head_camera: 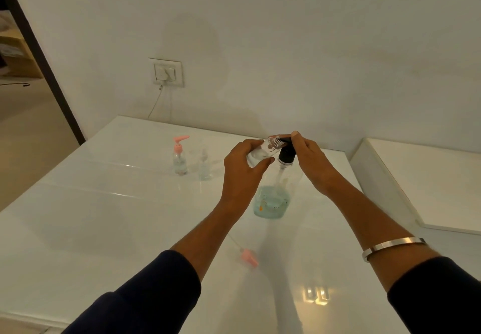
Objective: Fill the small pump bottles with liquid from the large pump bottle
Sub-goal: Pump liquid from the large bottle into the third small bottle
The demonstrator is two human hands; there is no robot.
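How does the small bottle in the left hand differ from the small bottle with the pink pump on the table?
The held small bottle is tilted and has no pump; the pink-pump bottle stands upright with its pump on. The left hand grips the first; nothing touches the second. Both are clear.

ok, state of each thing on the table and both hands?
large pump bottle: upright, partly full of blue liquid
small bottle: uncapped, tilted, neck at the black pump's spout
left hand: holds small bottle
right hand: on pump head
pink-pump bottle: capped, upright
clear bottle: upright
loose pink pump: lying on table
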